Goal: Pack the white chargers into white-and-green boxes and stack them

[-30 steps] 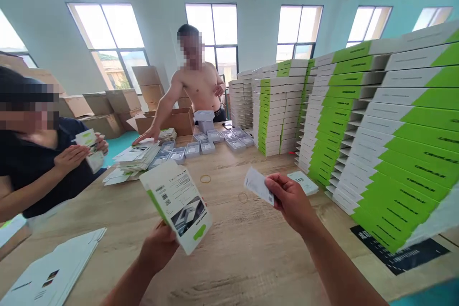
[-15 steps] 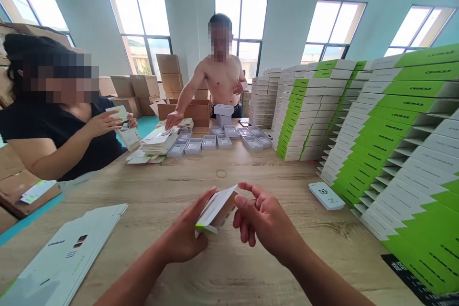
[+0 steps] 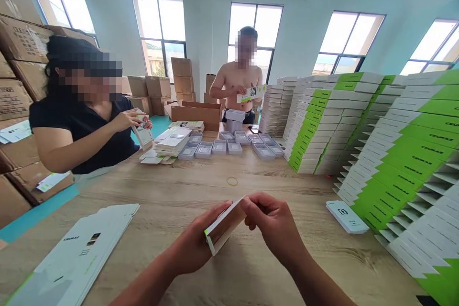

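A small white carton with a green edge is held above the front of the wooden table, its brown inner side facing me. My left hand wraps around its left side, the thumb hidden behind or under it. At the upper right end, my right hand pinches the carton's edge between thumb and curled fingers. Beyond both hands lies a yellow rubber band. Flat white printed cartons lie stacked at the left.
Tall stacks of white and green boxes line the right side, beside a pile of white cards. White trays and a pile of flat cartons stand farther back. Two co-workers handle cartons across the table and at the left.
My right hand has closed on the carton's edge, and the carton has turned to show more of its inside. The far co-worker has lifted a flat carton from the pile. My view has shifted left.
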Demonstrator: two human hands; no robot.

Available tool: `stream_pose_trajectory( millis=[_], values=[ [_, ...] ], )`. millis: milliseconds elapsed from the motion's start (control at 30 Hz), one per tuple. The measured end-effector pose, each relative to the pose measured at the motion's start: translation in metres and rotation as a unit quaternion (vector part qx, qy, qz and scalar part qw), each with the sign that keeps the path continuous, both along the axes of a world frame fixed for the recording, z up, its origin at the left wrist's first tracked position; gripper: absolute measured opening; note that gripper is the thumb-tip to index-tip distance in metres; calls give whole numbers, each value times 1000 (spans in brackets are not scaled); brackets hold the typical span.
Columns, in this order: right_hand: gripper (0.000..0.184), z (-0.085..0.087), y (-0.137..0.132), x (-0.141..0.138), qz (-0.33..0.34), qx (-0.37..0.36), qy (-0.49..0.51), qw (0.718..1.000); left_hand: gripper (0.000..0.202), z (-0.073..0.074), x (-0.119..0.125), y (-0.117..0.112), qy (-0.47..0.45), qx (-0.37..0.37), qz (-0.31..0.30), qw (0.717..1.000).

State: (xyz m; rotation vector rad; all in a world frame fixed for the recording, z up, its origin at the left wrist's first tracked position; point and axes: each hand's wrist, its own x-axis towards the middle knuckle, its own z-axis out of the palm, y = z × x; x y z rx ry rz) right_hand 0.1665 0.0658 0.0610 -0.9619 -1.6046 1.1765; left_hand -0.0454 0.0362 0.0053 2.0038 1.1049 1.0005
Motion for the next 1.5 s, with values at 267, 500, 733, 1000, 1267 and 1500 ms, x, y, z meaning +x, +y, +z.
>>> stream_pose_trajectory(
  millis=[267,500,733,1000,1267,1500],
  values=[
    [53,-51,156,-23,-2,66,-269,961,75,-28,-6,12,-1,71,-7,997],
    [36,-71,301,-62,-92,144,-473,864,51,-70,-6,40,-29,219,28,975],
    [27,-73,264,-21,-63,232,-584,775,53,-53,-3,31,-124,120,99,980],
    [47,-60,104,50,56,214,-605,765,43,-17,-4,19,-163,93,88,978],
    [93,-59,78,88,-27,25,-600,800,49,-23,-11,24,-105,119,98,982],
    [70,-30,7,99,-80,55,-519,849,49,-15,-10,19,-65,181,41,981]
  ],
)
